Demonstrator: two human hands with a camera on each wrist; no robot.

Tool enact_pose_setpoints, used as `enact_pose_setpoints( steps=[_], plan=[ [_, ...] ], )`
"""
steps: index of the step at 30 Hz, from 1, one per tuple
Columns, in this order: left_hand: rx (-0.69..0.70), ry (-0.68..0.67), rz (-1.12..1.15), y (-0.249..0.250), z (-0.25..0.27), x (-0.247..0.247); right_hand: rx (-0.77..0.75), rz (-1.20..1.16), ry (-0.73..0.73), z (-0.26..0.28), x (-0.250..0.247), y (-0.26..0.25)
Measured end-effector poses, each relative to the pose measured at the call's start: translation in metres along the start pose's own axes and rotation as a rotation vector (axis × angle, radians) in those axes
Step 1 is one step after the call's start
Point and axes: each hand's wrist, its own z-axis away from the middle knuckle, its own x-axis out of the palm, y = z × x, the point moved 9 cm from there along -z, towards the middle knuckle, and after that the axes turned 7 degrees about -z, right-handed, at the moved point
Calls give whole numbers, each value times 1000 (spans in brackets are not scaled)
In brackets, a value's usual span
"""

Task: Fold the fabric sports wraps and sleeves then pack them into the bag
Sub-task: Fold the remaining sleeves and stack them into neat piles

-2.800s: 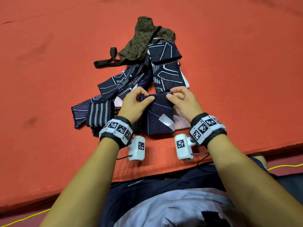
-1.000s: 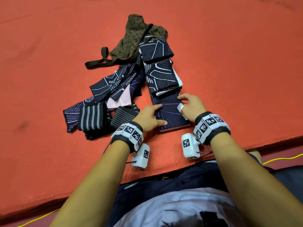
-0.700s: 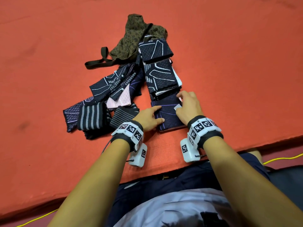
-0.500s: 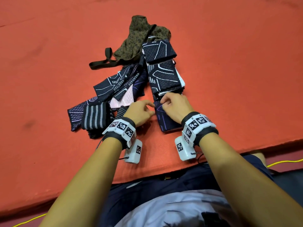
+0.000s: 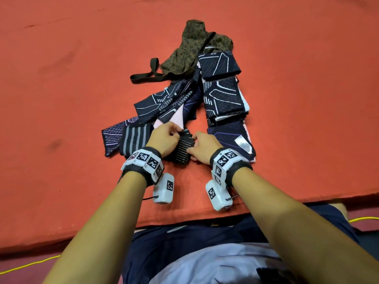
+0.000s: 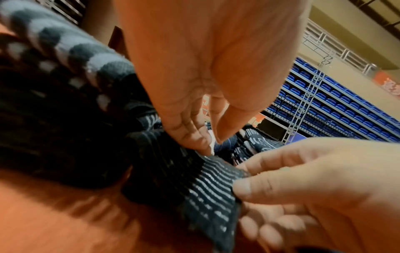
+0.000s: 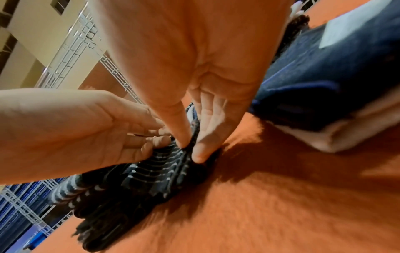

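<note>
I'd worry the small black ribbed fabric sleeve with thin white stripes slips as I lift, since it lies by the loose pile near the orange mat's front edge. My left hand pinches its far corner; my right hand pinches its right edge.

Orange mat, a yellow cable, blue stadium seats.

evenly lit from above in the head view, sharp, with wide-angle bending at the edges. dimmer and warmer in both wrist views, motion-blurred near, with dark shadows under the fabric.
</note>
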Motion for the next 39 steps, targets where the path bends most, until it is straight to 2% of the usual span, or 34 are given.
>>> enact_pose_setpoints(
  steps=[7, 11, 16, 21, 29, 35, 39],
  plan=[
    [-50, -59, -68, -10, -5, 1, -34, 45, 133, -24, -10, -21],
    [-93, -88, -82, -17, -12, 4, -43, 126, 108, -36, -7, -26],
    [-52, -89, -118, -6, -27, -11, -60, 266, 24, -54, -17, -43],
    [-67, -53, -156, -5, -54, -41, -89, 330, 81, -76, -38, -77],
    [-66, -32, -274, 2, -103, -67, -163, 495, 49, -116, -42, -123],
    [-84, -184, -445, -21, -132, -50, -185, 621, -21, -143, -34, -133],
    [-106, -237, -494, -36, -145, -45, -200, 677, -42, -156, -26, -135]
  ],
)
